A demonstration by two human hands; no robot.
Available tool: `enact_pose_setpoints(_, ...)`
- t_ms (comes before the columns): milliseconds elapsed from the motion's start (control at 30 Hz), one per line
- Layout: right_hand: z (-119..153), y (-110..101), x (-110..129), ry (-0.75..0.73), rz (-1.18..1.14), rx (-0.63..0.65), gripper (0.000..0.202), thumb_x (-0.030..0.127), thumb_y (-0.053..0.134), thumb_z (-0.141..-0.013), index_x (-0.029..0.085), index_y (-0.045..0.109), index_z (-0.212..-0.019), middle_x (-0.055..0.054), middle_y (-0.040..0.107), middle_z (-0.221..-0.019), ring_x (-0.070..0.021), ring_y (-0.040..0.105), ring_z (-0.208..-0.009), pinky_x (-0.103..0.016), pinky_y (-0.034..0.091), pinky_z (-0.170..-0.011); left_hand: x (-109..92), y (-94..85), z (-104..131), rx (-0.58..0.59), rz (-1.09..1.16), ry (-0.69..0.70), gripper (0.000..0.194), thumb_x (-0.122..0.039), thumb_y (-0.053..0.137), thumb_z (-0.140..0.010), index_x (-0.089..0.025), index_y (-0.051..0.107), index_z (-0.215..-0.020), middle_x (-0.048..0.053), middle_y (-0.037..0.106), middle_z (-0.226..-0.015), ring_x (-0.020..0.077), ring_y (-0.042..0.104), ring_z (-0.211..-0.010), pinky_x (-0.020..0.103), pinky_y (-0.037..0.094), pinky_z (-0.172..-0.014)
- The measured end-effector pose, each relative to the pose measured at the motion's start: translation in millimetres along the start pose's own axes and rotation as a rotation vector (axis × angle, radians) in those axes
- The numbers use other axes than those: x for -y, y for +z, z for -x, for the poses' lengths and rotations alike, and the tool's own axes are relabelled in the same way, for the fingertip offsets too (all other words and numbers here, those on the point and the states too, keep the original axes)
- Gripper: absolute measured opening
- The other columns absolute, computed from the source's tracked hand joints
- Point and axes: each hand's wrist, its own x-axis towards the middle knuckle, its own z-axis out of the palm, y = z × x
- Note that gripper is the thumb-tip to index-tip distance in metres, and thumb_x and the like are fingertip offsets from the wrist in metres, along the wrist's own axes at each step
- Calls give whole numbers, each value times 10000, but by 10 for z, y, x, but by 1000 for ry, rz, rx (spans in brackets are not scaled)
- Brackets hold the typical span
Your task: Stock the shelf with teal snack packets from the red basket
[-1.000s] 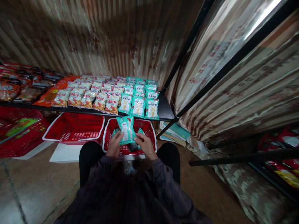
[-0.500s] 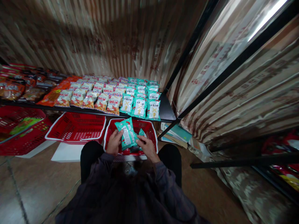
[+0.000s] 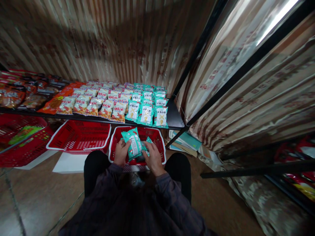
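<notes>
Between my hands, over the front red basket (image 3: pixel 162 147), is a teal snack bag (image 3: pixel 134 146) with its printed back side toward me. My left hand (image 3: pixel 121 152) grips the bag's left edge, thumb on top. The fingers of my right hand (image 3: pixel 154 160) are closed at its lower right edge, with the fingertips partly hidden. Another teal bag (image 3: pixel 149 140) shows in the basket just beyond my right fingers. Above the basket, teal snack bags (image 3: pixel 147 114) stand in rows on a black shelf (image 3: pixel 176 114).
Left of the teal rows are white-and-orange snack bags (image 3: pixel 93 105) and an orange package (image 3: pixel 57 100). Two more red baskets (image 3: pixel 81 139) sit to the left below the shelf. A black metal post (image 3: pixel 182 132) and stacked papers (image 3: pixel 188 141) are at the right.
The held bag has dropped slightly and tipped back. My right hand has shifted a little left, its fingers now higher along the bag's right edge.
</notes>
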Motion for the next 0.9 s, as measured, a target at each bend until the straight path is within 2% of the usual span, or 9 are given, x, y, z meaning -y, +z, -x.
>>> enact_pose_setpoints(100,5,-5,58,-60,63,3,384,162,472,-827,213,560,-1198,-106,597,-1099,-237,557,-1017,-385,464,-905,33,24,2,8,-21,26,452,-421,777,-567,-153,598,-884,60,701,-827,188,658,-748,291,497,-688)
enact_pose_setpoints(233,24,19,83,-82,32,15,388,185,447,-863,226,534,-1239,-97,610,-1103,-229,565,-1026,-382,463,-914,81,24,-12,-9,-74,65,423,-420,772,-578,-160,592,-859,41,686,-781,191,653,-723,298,497,-681)
enact_pose_setpoints(433,55,21,89,-63,-6,64,424,355,446,-909,217,491,-1308,-114,612,-1174,-244,554,-1108,-405,441,-964,76,21,-9,4,-203,121,383,-398,754,-623,-160,590,-874,49,673,-793,174,638,-711,270,490,-645)
enact_pose_setpoints(633,74,-12,129,23,-105,160,611,456,536,-850,168,411,-1374,-148,557,-1285,-269,512,-1204,-429,395,-1027,42,57,63,54,-170,59,408,-453,689,-698,-177,584,-979,74,652,-938,176,640,-782,280,516,-660)
enact_pose_setpoints(767,67,-15,145,71,-187,175,757,415,667,-754,200,351,-1407,-126,527,-1331,-274,501,-1221,-427,390,-1032,4,63,106,85,-138,27,412,-469,667,-712,-181,588,-995,82,637,-984,185,634,-816,294,536,-668)
enact_pose_setpoints(900,57,9,114,134,-309,138,684,329,652,-753,187,405,-1374,-116,555,-1298,-265,524,-1192,-415,397,-1020,-52,75,149,138,-111,31,404,-454,673,-702,-160,610,-971,88,640,-968,201,622,-874,317,542,-713)
